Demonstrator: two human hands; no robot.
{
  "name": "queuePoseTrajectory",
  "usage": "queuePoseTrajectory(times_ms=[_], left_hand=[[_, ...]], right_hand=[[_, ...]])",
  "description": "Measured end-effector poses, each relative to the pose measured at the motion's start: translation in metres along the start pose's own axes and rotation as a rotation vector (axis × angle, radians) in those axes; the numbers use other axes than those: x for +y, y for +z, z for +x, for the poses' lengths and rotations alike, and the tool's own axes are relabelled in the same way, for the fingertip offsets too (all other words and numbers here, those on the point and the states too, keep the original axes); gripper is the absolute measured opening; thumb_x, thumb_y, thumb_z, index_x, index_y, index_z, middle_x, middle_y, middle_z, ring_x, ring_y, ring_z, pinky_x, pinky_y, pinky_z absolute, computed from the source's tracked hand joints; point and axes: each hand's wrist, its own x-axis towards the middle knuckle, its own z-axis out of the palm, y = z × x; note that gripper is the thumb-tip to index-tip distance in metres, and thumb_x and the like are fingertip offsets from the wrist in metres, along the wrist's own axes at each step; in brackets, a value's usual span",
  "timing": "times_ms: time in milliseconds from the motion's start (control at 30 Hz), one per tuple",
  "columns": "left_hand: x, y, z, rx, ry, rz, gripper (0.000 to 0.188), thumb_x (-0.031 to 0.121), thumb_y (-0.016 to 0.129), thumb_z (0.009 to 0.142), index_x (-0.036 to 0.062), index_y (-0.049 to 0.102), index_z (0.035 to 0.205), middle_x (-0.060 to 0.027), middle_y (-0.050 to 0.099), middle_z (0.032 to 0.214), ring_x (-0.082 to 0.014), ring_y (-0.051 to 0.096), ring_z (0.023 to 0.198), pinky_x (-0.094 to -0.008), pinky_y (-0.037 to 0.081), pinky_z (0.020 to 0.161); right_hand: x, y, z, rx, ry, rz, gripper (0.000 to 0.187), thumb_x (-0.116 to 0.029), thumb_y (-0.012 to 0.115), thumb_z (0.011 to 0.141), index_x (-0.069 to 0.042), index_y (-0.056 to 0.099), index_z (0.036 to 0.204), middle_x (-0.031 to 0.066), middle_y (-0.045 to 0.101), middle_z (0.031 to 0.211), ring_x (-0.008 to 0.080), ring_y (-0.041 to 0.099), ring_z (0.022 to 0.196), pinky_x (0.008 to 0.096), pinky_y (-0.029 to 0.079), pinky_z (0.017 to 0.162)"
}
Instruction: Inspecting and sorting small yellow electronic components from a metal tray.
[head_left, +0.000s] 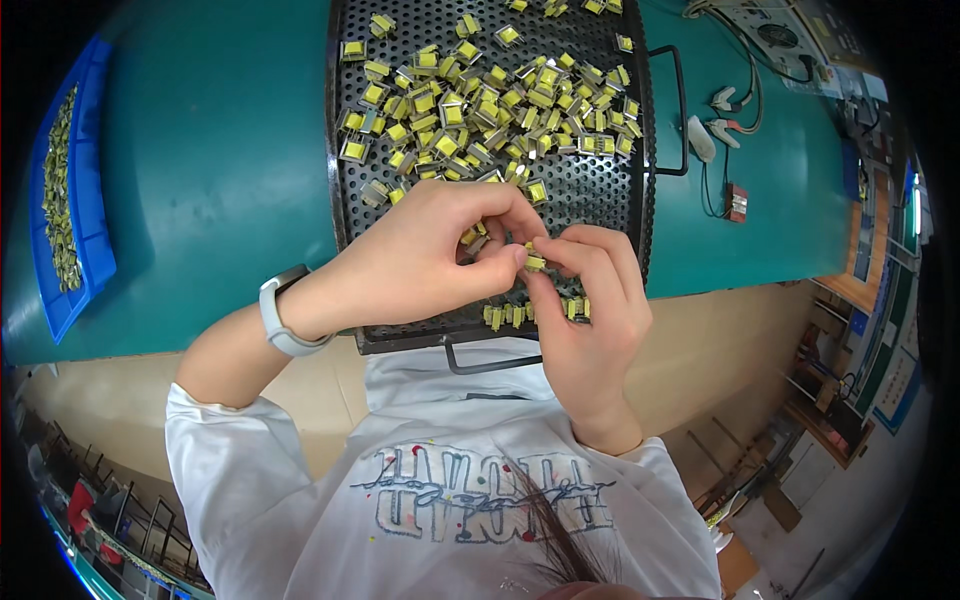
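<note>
Low over the near part of a black perforated metal tray [603,204], my two hands meet fingertip to fingertip. Between them is a small yellow-wrapped transformer [535,263], pinched by my left hand [425,250] and my right hand [600,305]. More transformers [474,238] show in the gap under my left fingers; whether they are held or lie on the tray I cannot tell. A row of transformers [508,317] stands along the tray's near edge, partly hidden by my right hand. Beyond my hands, a loose heap of the same transformers [452,112] covers the tray's middle.
The tray lies on a green tabletop [220,130]; one wire handle [682,110] sticks out right, another [490,367] toward me. At far left is a blue bin [97,255] of small parts. Cables with clips [722,130] and a small red block [737,203] lie right.
</note>
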Motion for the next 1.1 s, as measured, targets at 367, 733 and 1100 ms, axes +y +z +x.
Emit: queuePoseTrajectory(times_ms=[367,733,1100], left_hand=[[-0.001,-0.002,0.002,-0.042,-0.043,-0.002,0.020,0.010,0.063,0.091,0.0022,0.069,0.108,-0.0018,0.070,0.091,-0.0085,0.061,0.079,-0.0257,0.044,0.063],[-0.008,0.005,0.008,0.283,0.580,0.519,0.043,0.000,0.060,0.077,0.0059,0.065,0.120,-0.0140,0.061,0.129,-0.0337,0.057,0.116,-0.0457,0.043,0.102],[-0.005,0.002,0.004,0.190,0.526,0.351,0.027,0.007,0.078,0.082,0.0052,0.065,0.105,-0.0104,0.066,0.109,-0.0293,0.064,0.100,-0.0394,0.050,0.089]], right_hand=[[0.002,-0.002,0.001,-0.010,0.028,0.033,0.032,0.010,0.078,0.076,-0.002,0.069,0.104,0.0127,0.064,0.102,0.0276,0.067,0.083,0.0355,0.055,0.068],[0.009,-0.006,0.003,-0.057,0.370,0.468,0.027,0.003,0.076,0.088,0.004,0.068,0.114,0.0085,0.067,0.096,0.0126,0.067,0.081,0.0257,0.056,0.071],[0.009,-0.015,0.000,-0.121,0.320,0.469,0.028,-0.008,0.067,0.101,0.008,0.064,0.124,0.0089,0.067,0.107,0.0132,0.067,0.090,0.0254,0.055,0.077]])
